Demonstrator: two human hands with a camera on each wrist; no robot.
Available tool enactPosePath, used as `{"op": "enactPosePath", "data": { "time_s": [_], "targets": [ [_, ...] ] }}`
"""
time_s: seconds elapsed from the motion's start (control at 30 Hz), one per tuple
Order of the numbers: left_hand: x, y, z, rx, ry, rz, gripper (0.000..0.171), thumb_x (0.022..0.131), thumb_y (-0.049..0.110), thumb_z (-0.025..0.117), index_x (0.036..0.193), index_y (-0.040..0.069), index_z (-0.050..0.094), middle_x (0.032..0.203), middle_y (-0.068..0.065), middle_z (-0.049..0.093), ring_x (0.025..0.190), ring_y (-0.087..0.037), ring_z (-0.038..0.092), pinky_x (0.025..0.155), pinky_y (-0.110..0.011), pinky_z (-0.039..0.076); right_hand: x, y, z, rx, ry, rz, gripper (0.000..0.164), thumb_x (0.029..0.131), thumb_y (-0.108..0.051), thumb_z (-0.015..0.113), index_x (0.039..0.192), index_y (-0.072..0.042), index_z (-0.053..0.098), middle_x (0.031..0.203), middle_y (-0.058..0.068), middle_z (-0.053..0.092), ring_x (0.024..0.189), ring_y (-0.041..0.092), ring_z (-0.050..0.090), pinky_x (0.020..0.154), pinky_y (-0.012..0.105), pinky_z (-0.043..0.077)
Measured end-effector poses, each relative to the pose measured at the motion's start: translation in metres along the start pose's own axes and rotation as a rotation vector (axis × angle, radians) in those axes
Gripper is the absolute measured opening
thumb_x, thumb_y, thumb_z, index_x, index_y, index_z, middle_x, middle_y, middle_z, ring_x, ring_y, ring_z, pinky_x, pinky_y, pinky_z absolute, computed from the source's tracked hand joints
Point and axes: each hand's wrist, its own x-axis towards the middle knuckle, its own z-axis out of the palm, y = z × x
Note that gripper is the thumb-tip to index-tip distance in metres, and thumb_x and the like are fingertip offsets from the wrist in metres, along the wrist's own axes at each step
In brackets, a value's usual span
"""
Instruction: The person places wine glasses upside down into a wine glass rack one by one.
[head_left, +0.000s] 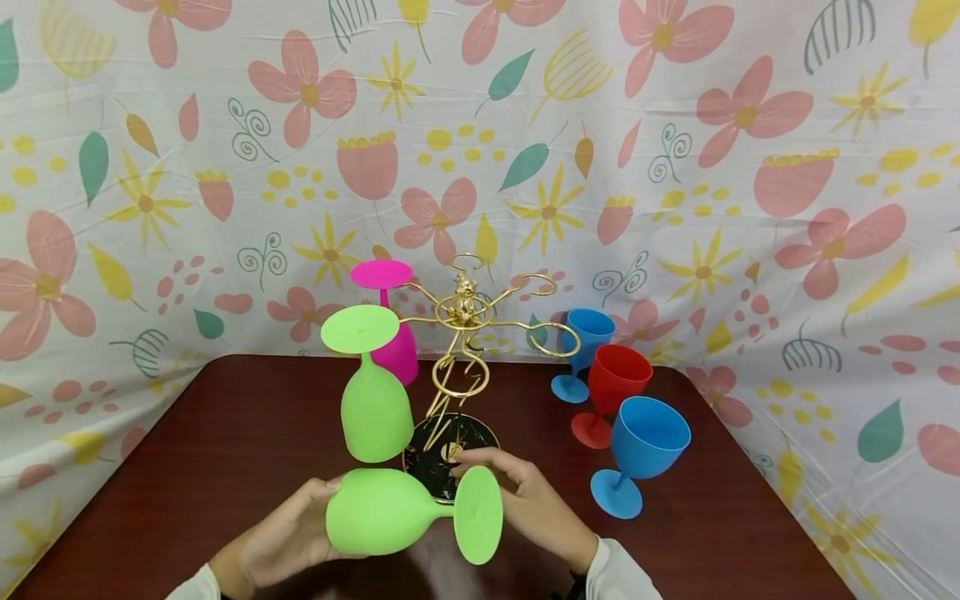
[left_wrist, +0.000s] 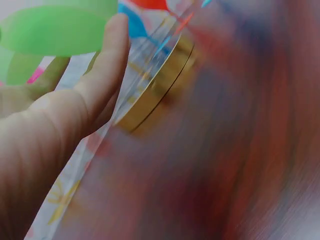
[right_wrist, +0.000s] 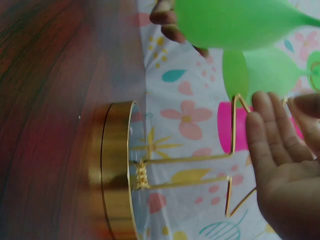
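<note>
My left hand [head_left: 288, 533] grips a green goblet [head_left: 382, 511] by the rim end of its bowl. The goblet is tipped on its side above the table, its foot pointing right. Beside that foot is my right hand [head_left: 536, 500]; in the right wrist view its fingers [right_wrist: 272, 130] are extended and nothing is in the palm. Behind both hands rises a gold wire stand [head_left: 459, 379] with ring arms on a round black base [head_left: 431, 458]. A second green goblet [head_left: 375, 412] and a magenta goblet [head_left: 397, 354] hang upside down from its left side.
At the right of the dark wooden table [head_left: 247, 433] stand a blue goblet [head_left: 651, 437], a red goblet [head_left: 618, 375] and another blue goblet [head_left: 588, 333], all upright in a row. A flower-patterned cloth [head_left: 480, 150] hangs behind the table and along its sides.
</note>
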Motion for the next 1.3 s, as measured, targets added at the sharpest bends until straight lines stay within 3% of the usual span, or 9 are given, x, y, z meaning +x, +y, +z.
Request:
{"op": "enactPosePath", "data": {
  "time_s": [0.17, 0.3, 0.53, 0.7, 0.9, 1.0, 1.07, 1.2, 1.3],
  "targets": [
    [0.011, -0.013, 0.010, -0.118, -0.040, 0.041, 0.052, 0.107, 0.028, 0.009, 0.147, 0.024, 0.042, 0.147, -0.009, 0.044, 0.130, -0.030, 0.048, 0.109, -0.051, 0.036, 0.002, -0.005, 0.010, -0.081, -0.008, -0.244, 0.049, 0.092, -0.006, 0.072, 0.138, -0.007, 0.056, 0.133, 0.016, 0.059, 0.125, 0.033, 0.056, 0.100, 0.038, 0.049],
    [0.017, -0.017, 0.014, -0.162, -0.054, 0.033, 0.055, 0.107, 0.030, 0.007, 0.147, 0.023, 0.043, 0.146, -0.009, 0.044, 0.129, -0.030, 0.049, 0.110, -0.050, 0.035, 0.003, -0.014, 0.014, -0.117, 0.037, -0.367, 0.054, 0.086, 0.000, 0.078, 0.135, -0.006, 0.057, 0.131, 0.014, 0.060, 0.127, 0.031, 0.054, 0.101, 0.039, 0.048],
    [0.023, -0.021, 0.017, -0.204, -0.066, 0.054, 0.054, 0.107, 0.030, 0.008, 0.147, 0.021, 0.042, 0.146, -0.011, 0.045, 0.128, -0.030, 0.049, 0.110, -0.050, 0.035, 0.002, -0.028, 0.018, 0.030, 0.058, -0.407, 0.045, 0.088, 0.005, 0.074, 0.130, -0.001, 0.061, 0.124, 0.018, 0.063, 0.115, 0.029, 0.061, 0.092, 0.041, 0.054],
    [0.025, -0.025, 0.019, -0.241, -0.079, 0.049, 0.055, 0.107, 0.030, 0.005, 0.147, 0.023, 0.042, 0.146, -0.011, 0.044, 0.128, -0.030, 0.049, 0.110, -0.050, 0.035, 0.000, -0.031, 0.019, 0.020, 0.094, -0.423, 0.028, 0.091, 0.008, 0.068, 0.116, -0.003, 0.069, 0.101, 0.012, 0.068, 0.093, 0.017, 0.064, 0.077, 0.034, 0.057],
    [0.029, -0.027, 0.019, -0.237, -0.110, 0.016, 0.058, 0.105, 0.031, 0.005, 0.150, 0.023, 0.041, 0.147, -0.013, 0.043, 0.130, -0.030, 0.048, 0.111, -0.052, 0.035, 0.000, -0.032, 0.020, -0.016, 0.101, -0.493, 0.021, 0.091, 0.014, 0.064, 0.096, -0.006, 0.067, 0.077, 0.009, 0.056, 0.072, 0.019, 0.053, 0.059, 0.035, 0.048],
    [0.030, -0.023, 0.021, -0.130, -0.076, 0.000, 0.055, 0.106, 0.028, 0.010, 0.155, 0.019, 0.033, 0.150, -0.012, 0.041, 0.133, -0.030, 0.046, 0.110, -0.052, 0.036, 0.000, -0.034, 0.020, -0.038, 0.127, -0.504, 0.024, 0.090, 0.015, 0.064, 0.103, -0.005, 0.069, 0.083, 0.009, 0.061, 0.075, 0.018, 0.056, 0.062, 0.033, 0.050],
    [0.031, -0.017, 0.025, -0.009, -0.012, -0.027, 0.052, 0.107, 0.026, 0.017, 0.156, 0.013, 0.028, 0.151, -0.013, 0.041, 0.133, -0.030, 0.047, 0.109, -0.049, 0.038, 0.000, -0.035, 0.020, -0.057, 0.142, -0.507, 0.027, 0.090, 0.014, 0.065, 0.107, -0.006, 0.070, 0.086, 0.008, 0.064, 0.078, 0.017, 0.058, 0.065, 0.032, 0.052],
    [0.035, 0.000, 0.039, 0.334, 0.140, -0.059, 0.047, 0.108, 0.024, 0.036, 0.152, 0.007, 0.035, 0.148, -0.013, 0.046, 0.130, -0.028, 0.051, 0.103, -0.039, 0.044, 0.000, -0.034, 0.018, -0.087, 0.144, -0.524, 0.032, 0.087, 0.013, 0.069, 0.112, -0.007, 0.070, 0.089, 0.010, 0.066, 0.079, 0.019, 0.059, 0.069, 0.033, 0.055],
    [0.040, 0.010, 0.050, 0.606, 0.200, 0.006, 0.037, 0.107, 0.020, 0.047, 0.143, 0.010, 0.049, 0.141, -0.011, 0.051, 0.127, -0.029, 0.053, 0.099, -0.035, 0.047, 0.000, -0.032, 0.018, -0.101, 0.137, -0.537, 0.034, 0.085, 0.014, 0.070, 0.111, -0.008, 0.070, 0.088, 0.010, 0.065, 0.078, 0.019, 0.058, 0.068, 0.033, 0.055]
  ]
}}
